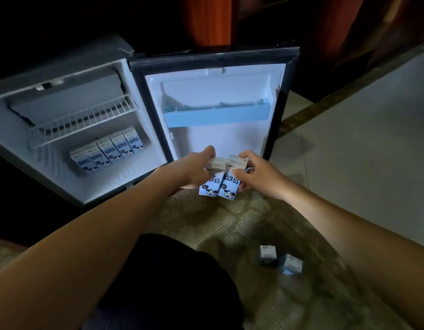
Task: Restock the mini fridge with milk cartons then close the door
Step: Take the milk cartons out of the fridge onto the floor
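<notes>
The mini fridge (134, 177) stands open at the left, its door (283, 96) swung wide to the right. A row of several blue-and-white milk cartons (108, 151) lies on the fridge floor under a wire shelf (84, 120). In front of the door's lower part I hold two cartons side by side. My left hand (194, 167) grips the left carton (209, 186). My right hand (256, 173) grips the right carton (230, 189). Two more cartons (268, 254) (292, 264) rest on the rug at the lower right.
A pale blue door bin (215, 115) sits across the upper half of the door. A patterned rug (230, 225) covers the floor before the fridge, with pale tiles (361, 151) to the right. My dark-clothed knee (172, 270) is at the bottom centre.
</notes>
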`<move>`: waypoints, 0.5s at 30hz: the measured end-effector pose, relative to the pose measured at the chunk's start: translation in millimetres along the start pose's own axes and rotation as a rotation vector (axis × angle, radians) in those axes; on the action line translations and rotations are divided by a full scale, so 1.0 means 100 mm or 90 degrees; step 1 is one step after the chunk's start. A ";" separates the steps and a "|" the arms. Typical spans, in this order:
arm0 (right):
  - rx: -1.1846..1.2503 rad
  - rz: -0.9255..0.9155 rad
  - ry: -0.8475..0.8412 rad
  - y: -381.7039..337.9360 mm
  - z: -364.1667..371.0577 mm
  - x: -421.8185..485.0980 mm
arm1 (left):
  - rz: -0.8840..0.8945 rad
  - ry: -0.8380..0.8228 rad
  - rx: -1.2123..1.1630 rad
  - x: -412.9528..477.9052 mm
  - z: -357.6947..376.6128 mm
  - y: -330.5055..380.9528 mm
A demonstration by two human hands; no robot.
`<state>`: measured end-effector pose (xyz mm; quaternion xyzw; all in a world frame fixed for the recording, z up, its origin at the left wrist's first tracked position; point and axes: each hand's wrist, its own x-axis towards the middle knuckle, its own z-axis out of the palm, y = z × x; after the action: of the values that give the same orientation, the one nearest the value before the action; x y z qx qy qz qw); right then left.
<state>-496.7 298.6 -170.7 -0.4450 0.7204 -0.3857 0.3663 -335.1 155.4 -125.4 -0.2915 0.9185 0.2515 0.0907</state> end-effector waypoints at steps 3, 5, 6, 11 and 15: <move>-0.016 0.014 0.026 0.26 -0.08 -0.08 | 0.010 -0.037 0.064 0.18 0.09 0.21; -0.007 0.033 0.046 0.46 -0.13 -0.13 | 0.005 -0.056 0.085 0.30 0.24 0.33; -0.008 0.041 0.051 0.55 -0.16 -0.15 | 0.008 -0.056 0.091 0.34 0.34 0.38; -0.098 0.094 0.041 0.99 -0.25 -0.27 | -0.028 -0.055 0.008 0.51 0.95 0.52; -0.115 0.140 0.059 1.42 -0.24 -0.44 | -0.063 -0.062 -0.035 0.59 1.61 0.56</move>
<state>-553.7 388.1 -277.4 -0.3763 0.8126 -0.2970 0.3314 -412.3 248.8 -258.5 -0.3265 0.8901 0.2855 0.1399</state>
